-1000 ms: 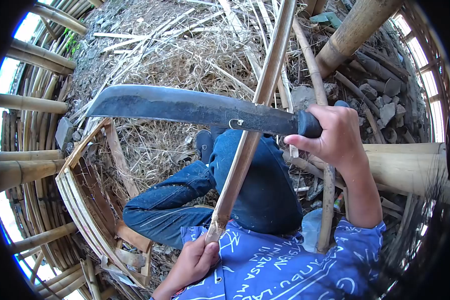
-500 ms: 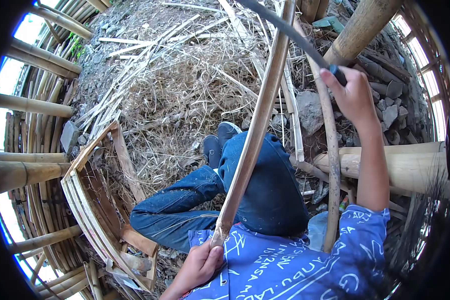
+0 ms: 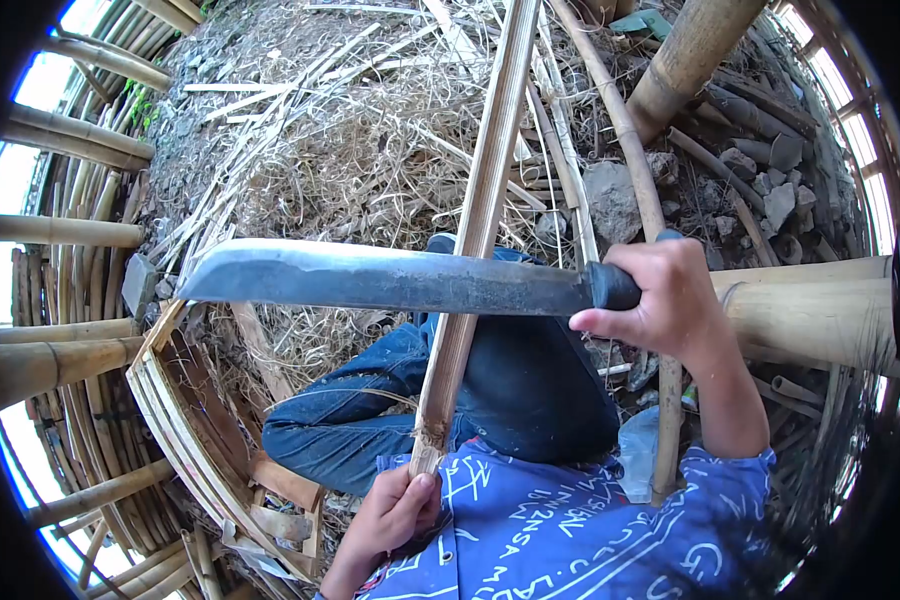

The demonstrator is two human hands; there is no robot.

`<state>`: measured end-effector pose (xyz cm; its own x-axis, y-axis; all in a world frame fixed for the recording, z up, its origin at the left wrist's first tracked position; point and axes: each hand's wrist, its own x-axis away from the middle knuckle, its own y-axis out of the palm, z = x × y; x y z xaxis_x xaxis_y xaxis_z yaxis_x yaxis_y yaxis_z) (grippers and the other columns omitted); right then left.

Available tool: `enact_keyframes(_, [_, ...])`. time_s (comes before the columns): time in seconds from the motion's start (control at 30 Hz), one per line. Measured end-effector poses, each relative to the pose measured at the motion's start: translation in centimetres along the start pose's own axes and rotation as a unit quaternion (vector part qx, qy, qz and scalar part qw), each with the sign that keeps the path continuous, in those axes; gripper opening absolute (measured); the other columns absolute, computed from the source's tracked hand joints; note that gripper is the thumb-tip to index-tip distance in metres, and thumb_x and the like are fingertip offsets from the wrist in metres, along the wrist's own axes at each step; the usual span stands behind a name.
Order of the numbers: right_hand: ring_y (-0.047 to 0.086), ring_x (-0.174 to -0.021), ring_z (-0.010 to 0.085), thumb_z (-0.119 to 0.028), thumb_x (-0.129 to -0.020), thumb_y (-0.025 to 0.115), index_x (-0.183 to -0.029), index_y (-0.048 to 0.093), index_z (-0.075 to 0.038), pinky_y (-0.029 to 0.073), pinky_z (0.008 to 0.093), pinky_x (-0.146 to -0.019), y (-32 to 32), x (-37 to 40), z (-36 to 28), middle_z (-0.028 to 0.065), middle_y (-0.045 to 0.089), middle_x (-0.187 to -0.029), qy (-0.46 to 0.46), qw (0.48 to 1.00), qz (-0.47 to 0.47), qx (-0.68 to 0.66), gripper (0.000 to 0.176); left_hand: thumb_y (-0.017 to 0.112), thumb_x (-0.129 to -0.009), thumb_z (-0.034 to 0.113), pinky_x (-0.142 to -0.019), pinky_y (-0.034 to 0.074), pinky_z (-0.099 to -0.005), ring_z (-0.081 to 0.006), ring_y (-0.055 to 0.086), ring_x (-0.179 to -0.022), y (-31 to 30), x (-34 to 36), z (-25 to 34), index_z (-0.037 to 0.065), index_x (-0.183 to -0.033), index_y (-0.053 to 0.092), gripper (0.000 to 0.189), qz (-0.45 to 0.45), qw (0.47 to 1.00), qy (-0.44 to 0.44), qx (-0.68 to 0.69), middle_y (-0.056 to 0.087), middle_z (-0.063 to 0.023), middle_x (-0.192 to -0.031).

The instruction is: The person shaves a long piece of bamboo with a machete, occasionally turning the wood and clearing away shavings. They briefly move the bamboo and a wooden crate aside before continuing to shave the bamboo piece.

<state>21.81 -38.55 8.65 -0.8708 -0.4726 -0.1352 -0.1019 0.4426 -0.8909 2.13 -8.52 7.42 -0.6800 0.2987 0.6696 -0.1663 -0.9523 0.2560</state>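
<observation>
My right hand (image 3: pixel 660 300) is closed around the black handle of a machete (image 3: pixel 390 280). Its broad blade lies sideways across the view, passing over a long split bamboo strip (image 3: pixel 490 170). The near end of that strip is gripped by my left hand (image 3: pixel 398 512), close to my belly. From there the strip slants up and away over my bent knee, its far end leaving the top of the view. Rough, chipped fibres show on the strip just above my left fingers. Part of the strip is hidden behind the blade.
Curly bamboo shavings (image 3: pixel 340 190) and loose slats cover the ground ahead. A wooden frame (image 3: pixel 185 440) lies at my left. Thick bamboo poles (image 3: pixel 820 310), a thin upright stick (image 3: pixel 667 420) and broken stones (image 3: pixel 615 205) are at my right. Bamboo walls stand on both sides.
My right hand has come down and slightly left, swinging the machete from raised at the upper right to level across the bamboo strip. My left hand keeps its grip, shifted slightly left.
</observation>
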Motion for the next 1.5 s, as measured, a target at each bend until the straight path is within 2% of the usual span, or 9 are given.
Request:
enact_keyframes(0.3, [0.056, -0.048, 0.0329, -0.074, -0.070, 0.065, -0.054, 0.047, -0.006, 0.044, 0.0400, -0.047, 1.1, -1.4, 0.9, 0.0115, 0.048, -0.049, -0.061, 0.996, 0.050, 0.047, 0.072, 0.041, -0.104, 0.029, -0.044, 0.030, -0.0227, -0.0049, 0.036, -0.050, -0.1, -0.2, -0.3, 0.005, -0.080, 0.046, 0.035, -0.013, 0.999, 0.002, 0.045, 0.043, 0.0028, -0.060])
enact_keyframes(0.4, [0.058, -0.048, 0.0293, -0.075, -0.071, 0.063, -0.057, 0.053, -0.007, 0.045, 0.0387, -0.047, 1.1, -1.9, 1.3, 0.0090, 0.051, -0.049, -0.068, 0.994, 0.058, 0.065, 0.071, 0.041, -0.104, 0.028, -0.044, 0.030, -0.0229, -0.0049, 0.036, -0.050, -0.1, -0.1, -0.2, 0.005, -0.080, 0.046, 0.034, -0.014, 0.999, 0.000, 0.042, 0.043, 0.0029, -0.060])
enact_keyframes(0.5, [0.062, -0.049, 0.0201, -0.077, -0.077, 0.056, -0.068, 0.065, -0.010, 0.048, 0.0350, -0.048, 0.4, -3.2, 3.5, 0.0020, 0.054, -0.050, 0.035, 0.994, 0.093, 0.034, 0.068, 0.042, -0.104, 0.027, -0.045, 0.031, -0.0232, -0.0051, 0.037, -0.051, -0.5, 0.3, -0.8, 0.005, -0.080, 0.046, 0.033, -0.030, 0.999, 0.003, 0.032, 0.043, 0.0029, -0.060])
enact_keyframes(0.57, [0.060, -0.048, 0.0227, -0.075, -0.081, 0.053, -0.068, 0.066, -0.009, 0.047, 0.0345, -0.050, -1.3, -4.3, 5.8, 0.0045, 0.055, -0.050, 0.123, 0.989, 0.074, 0.043, 0.068, 0.042, -0.104, 0.027, -0.046, 0.031, -0.0232, -0.0052, 0.037, -0.052, -0.7, 0.9, -1.5, 0.004, -0.080, 0.047, 0.033, -0.022, 1.000, -0.001, 0.022, 0.043, 0.0028, -0.060])
enact_keyframes(0.73, [0.060, -0.050, 0.0271, -0.073, -0.082, 0.053, -0.068, 0.064, -0.005, 0.047, 0.0376, -0.055, -1.7, -6.0, 7.1, 0.0086, 0.056, -0.051, 0.112, 0.983, 0.126, 0.073, 0.071, 0.042, -0.104, 0.025, -0.047, 0.032, -0.0232, -0.0055, 0.039, -0.053, -0.8, 1.0, -1.7, 0.004, -0.081, 0.047, 0.032, 0.000, 1.000, -0.031, 0.005, 0.045, 0.0025, -0.062])
enact_keyframes(0.97, [0.060, -0.047, 0.0244, -0.071, -0.080, 0.058, -0.065, 0.062, -0.006, 0.048, 0.0370, -0.051, -0.8, -4.5, 3.8, 0.0076, 0.055, -0.049, 0.108, 0.990, 0.086, 0.017, 0.067, 0.044, -0.103, 0.022, -0.048, 0.034, -0.0238, -0.0058, 0.040, -0.054, -0.3, 0.9, -1.1, 0.003, -0.080, 0.048, 0.030, 0.041, 0.999, -0.014, 0.019, 0.045, 0.0022, -0.062])
enact_keyframes(1.07, [0.059, -0.045, 0.0238, -0.072, -0.076, 0.062, -0.059, 0.058, -0.008, 0.047, 0.0366, -0.048, 0.0, -2.5, 0.9, 0.0070, 0.052, -0.048, 0.055, 0.998, 0.041, 0.016, 0.066, 0.044, -0.103, 0.021, -0.049, 0.036, -0.0245, -0.0066, 0.041, -0.054, 0.0, 0.6, -0.5, 0.002, -0.080, 0.048, 0.030, 0.054, 0.998, 0.006, -0.026, 0.046, 0.0017, -0.062])
enact_keyframes(1.13, [0.059, -0.045, 0.0247, -0.073, -0.073, 0.065, -0.056, 0.054, -0.009, 0.046, 0.0371, -0.047, 0.6, -1.2, -0.9, 0.0068, 0.051, -0.047, -0.039, 0.999, 0.008, 0.021, 0.067, 0.044, -0.103, 0.020, -0.049, 0.037, -0.0250, -0.0070, 0.042, -0.053, 0.2, 0.4, -0.2, 0.002, -0.079, 0.048, 0.030, 0.055, 0.997, 0.010, -0.045, 0.047, 0.0013, -0.061])
enact_keyframes(1.5, [0.055, -0.043, 0.0264, -0.075, -0.069, 0.065, -0.053, 0.048, -0.009, 0.044, 0.0371, -0.046, 0.6, -0.4, -1.2, 0.0069, 0.050, -0.047, -0.061, 0.997, 0.004, 0.051, 0.070, 0.044, -0.102, 0.019, -0.049, 0.039, -0.0269, -0.0088, 0.045, -0.052, 1.4, 0.0, 1.4, 0.002, -0.079, 0.049, 0.029, 0.053, 0.985, 0.069, -0.147, 0.049, -0.0006, -0.057])
